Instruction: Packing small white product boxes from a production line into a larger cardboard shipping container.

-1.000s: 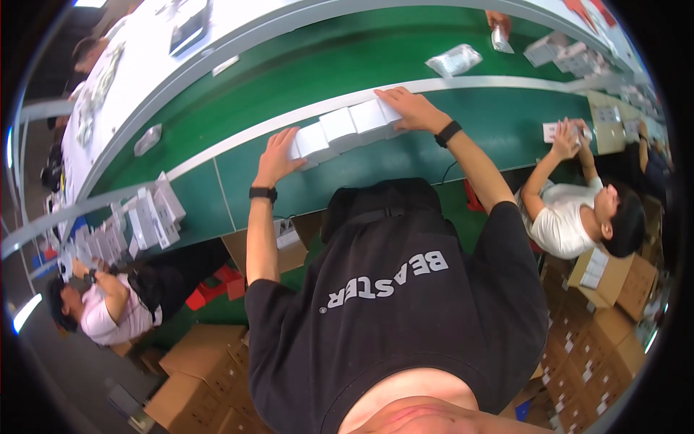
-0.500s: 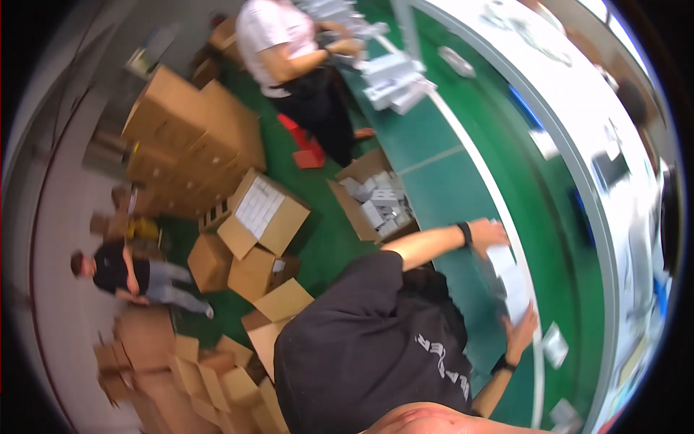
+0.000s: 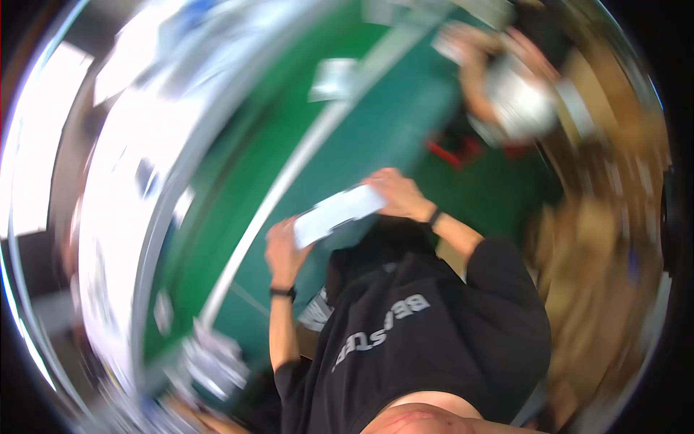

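Nearest, on the person's side of the row of white boxes (image 3: 340, 215), was the wearer's own black T-shirt (image 3: 463, 311). The boxes lay end to end, pressed between two hands: the left grip (image 3: 284, 249) was clasped on the row's left end and the right grip (image 3: 397, 194) on its right end, each with a dark wristband (image 3: 282, 292) below it. Under and around the row spread the dark green bench (image 3: 376, 137); whether the boxes touched its surface could not be told. A thin pale seam crossed that surface to the left of the row. Nearer the person than the row's left end, some white pieces (image 3: 316, 309) showed beside the left forearm. Farther to the left of the row stood stacked white boxes (image 3: 213, 362), smeared by blur. Beyond the row ran a white strip (image 3: 300, 154), then a brighter green band (image 3: 224, 195), with a blurred pale packet (image 3: 334, 79) well past the row's middle. To the right of the row lay the green floor (image 3: 499, 188), with a red object (image 3: 455, 152) on that side, and past it a co-worker (image 3: 517, 108) in a white top. Brown cartons (image 3: 600, 275) filled the room farther right of the row. Farther beyond the row to the left came a grey rail (image 3: 155, 246), a cluttered white shelf (image 3: 119, 239) and, last, a bright panel (image 3: 36, 145).
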{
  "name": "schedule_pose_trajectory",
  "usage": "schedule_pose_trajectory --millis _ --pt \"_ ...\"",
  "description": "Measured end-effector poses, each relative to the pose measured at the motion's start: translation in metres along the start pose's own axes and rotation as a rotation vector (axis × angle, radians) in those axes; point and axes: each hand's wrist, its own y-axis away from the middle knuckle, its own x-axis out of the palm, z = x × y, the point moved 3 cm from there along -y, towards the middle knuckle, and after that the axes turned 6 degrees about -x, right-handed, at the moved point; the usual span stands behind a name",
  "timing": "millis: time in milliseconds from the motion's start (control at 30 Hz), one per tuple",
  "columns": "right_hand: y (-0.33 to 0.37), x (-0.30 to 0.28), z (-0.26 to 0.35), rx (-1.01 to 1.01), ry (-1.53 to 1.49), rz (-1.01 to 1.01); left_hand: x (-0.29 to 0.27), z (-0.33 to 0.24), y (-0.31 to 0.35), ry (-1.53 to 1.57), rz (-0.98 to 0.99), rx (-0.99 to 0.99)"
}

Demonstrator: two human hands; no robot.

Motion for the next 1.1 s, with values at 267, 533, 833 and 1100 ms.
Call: schedule_pose_trajectory --millis 267,533,833,1100 --pt "0.284 0.012 0.093 0.991 0.005 -0.453 0.081 -0.193 -0.053 -0.090 0.532 0.900" --pt "0.507 0.071 0.210 1.779 0.033 -0.696 0.198 -0.461 0.100 0.110 0.788 1.707" --pt "0.744 0.196 0.132 2.095 -0.235 -0.828 0.457 -0.658 0.284 -0.133 1.000 2.023" --pt "0.924 0.319 -0.009 2.129 -0.141 -0.912 0.706 -0.758 0.379 -0.104 1.115 2.070"
